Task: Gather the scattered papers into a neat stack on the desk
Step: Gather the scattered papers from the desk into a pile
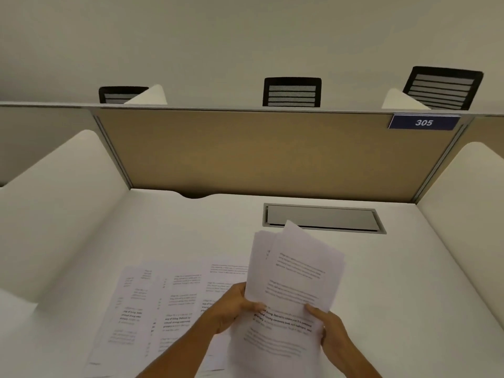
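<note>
Both hands hold a loose bundle of printed white sheets [294, 279] lifted off the desk, its corners fanned and uneven. My left hand [231, 306] grips the bundle's left edge, and my right hand [331, 328] pinches its lower right side with the thumb on top. Several more printed pages [152, 304] lie spread and overlapping on the white desk [395, 282], to the left of and under my left forearm. The bundle hides part of the sheets below it.
A grey cable-tray lid [323, 218] is set into the desk behind the bundle. A tan partition [259, 154] with a blue "305" plate [424, 122] closes the back, white side dividers [54, 214] flank the desk, and black chair backs [291, 91] show beyond.
</note>
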Available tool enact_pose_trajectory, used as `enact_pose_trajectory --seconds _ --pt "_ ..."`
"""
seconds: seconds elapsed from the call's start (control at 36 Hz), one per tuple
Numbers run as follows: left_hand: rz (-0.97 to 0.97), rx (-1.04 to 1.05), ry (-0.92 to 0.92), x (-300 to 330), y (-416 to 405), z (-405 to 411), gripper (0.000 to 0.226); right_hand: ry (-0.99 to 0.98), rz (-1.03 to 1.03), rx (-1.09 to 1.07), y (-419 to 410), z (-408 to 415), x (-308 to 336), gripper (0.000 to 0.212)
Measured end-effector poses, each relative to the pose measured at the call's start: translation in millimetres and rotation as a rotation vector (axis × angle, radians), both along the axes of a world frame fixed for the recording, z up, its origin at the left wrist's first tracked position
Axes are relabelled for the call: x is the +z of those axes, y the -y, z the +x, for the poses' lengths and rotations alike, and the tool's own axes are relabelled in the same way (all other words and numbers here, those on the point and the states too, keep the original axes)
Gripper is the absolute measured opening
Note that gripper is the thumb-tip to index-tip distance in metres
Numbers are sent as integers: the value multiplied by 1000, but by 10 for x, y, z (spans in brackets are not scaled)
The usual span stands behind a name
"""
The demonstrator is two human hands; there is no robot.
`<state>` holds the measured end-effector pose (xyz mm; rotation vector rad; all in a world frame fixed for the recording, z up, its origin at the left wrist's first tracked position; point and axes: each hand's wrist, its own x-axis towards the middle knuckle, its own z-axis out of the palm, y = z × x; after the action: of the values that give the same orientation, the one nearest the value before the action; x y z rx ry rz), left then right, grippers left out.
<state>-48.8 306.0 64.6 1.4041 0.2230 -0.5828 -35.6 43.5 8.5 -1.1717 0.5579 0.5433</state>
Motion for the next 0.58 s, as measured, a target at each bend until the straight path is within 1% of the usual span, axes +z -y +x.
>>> enact_pose_trajectory --seconds 0.08,0.17,0.25,0.39,0.47,0.58 --pt "17 31 32 66 -116 -9 58 56 26 50 -89 19 44 47" --pt "47 131 48 77 -224 -24 53 73 -42 72 -191 34 92 48" --pt "162 255 68 11 -330 -50 47 85 -122 101 -319 75 91 54" --pt "423 419 55 -193 -390 -91 41 138 -252 234 -631 130 50 40" --pt "502 459 18 -299 -398 -107 43 144 -330 248 -825 174 -14 39" --pt "544 497 -19 -403 -465 -119 39 140 -381 267 -1074 210 -69 40"
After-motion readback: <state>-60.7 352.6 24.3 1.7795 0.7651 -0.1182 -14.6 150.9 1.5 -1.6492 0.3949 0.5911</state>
